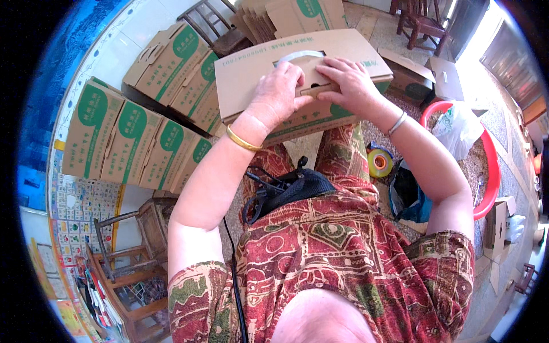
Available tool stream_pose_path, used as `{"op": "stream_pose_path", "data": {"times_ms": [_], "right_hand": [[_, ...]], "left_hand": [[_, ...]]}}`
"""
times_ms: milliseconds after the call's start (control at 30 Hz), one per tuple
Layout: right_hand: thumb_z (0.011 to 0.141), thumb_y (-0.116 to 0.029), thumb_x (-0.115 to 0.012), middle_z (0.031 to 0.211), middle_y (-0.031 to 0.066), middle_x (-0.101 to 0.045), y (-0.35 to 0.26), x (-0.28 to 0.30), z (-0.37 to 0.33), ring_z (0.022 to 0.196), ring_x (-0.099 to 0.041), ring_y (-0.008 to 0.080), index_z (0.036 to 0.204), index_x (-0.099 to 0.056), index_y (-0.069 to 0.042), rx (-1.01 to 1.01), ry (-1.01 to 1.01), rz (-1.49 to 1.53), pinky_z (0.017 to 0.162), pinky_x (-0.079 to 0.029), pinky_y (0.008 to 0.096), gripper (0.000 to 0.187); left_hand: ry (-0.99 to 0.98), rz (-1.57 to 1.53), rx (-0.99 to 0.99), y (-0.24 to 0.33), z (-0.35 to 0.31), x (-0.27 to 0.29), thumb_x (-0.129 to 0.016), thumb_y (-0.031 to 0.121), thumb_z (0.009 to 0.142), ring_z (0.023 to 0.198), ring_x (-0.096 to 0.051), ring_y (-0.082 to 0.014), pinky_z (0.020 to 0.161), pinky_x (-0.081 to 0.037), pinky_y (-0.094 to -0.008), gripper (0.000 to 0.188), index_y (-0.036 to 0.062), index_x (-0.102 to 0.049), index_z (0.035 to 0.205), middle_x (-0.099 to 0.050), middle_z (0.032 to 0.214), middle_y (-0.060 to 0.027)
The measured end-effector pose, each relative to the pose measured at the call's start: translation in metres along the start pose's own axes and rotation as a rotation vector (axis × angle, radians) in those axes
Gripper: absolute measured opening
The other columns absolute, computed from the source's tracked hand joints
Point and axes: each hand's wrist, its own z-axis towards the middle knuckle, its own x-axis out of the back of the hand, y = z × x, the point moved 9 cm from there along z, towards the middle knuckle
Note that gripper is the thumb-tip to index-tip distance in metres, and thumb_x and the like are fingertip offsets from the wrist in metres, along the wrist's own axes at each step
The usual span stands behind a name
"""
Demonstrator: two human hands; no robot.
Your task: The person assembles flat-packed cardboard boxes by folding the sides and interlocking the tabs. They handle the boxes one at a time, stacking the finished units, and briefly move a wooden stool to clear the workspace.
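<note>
In front of me is a cardboard box (246, 74) with green print and a pale carrying handle (302, 55) on its lid. My left hand (281, 90) is closed at the middle of the lid's front edge, its fingers curled beside the handle and its thumb pointing right. Opposite it, my right hand (350, 86) grips the same edge, fingers bent over the top and thumb toward the left one. Between the thumbs shows a bit of the cardboard flap (315, 90). The fingertips of my left hand are partly hidden.
Several similar printed boxes (134, 134) stand in rows at left, with flat cardboard (306, 17) behind. On the right are a red hoop-like rim (490, 171), a white plastic bag (457, 131), a tape roll (379, 163) and open boxes (407, 77). Wooden chairs (128, 268) stand lower left.
</note>
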Motion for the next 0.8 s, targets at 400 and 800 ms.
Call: {"op": "stream_pose_path", "data": {"times_ms": [400, 800], "right_hand": [[0.071, -0.041, -0.073, 0.114, 0.0098, -0.057, 0.006, 0.013, 0.016, 0.115, -0.050, 0.0325, 0.113, -0.063, -0.012, -0.017, -0.145, 0.009, 0.095, -0.043, 0.0459, 0.052], [0.081, -0.024, -0.069, 0.105, 0.0158, -0.061, -0.019, 0.005, 0.081, 0.093, -0.061, 0.0322, 0.113, -0.064, -0.006, 0.372, -0.137, -0.013, 0.081, -0.050, 0.0396, 0.037]], "left_hand": [[0.019, -0.048, 0.017, 0.000, -0.009, 0.003, -0.079, 0.022, 0.070, 0.092, -0.057, -0.0372, 0.078, -0.049, -0.0442, 0.044, 0.0061, -0.051, 0.100, -0.056, 0.102, -0.0145], [0.126, -0.006, 0.035, 0.012, -0.017, 0.011, -0.079, 0.025, 0.070, 0.093, -0.057, -0.0318, 0.080, -0.046, -0.0425, 0.039, 0.0070, -0.053, 0.093, -0.057, 0.098, -0.0103]]}}
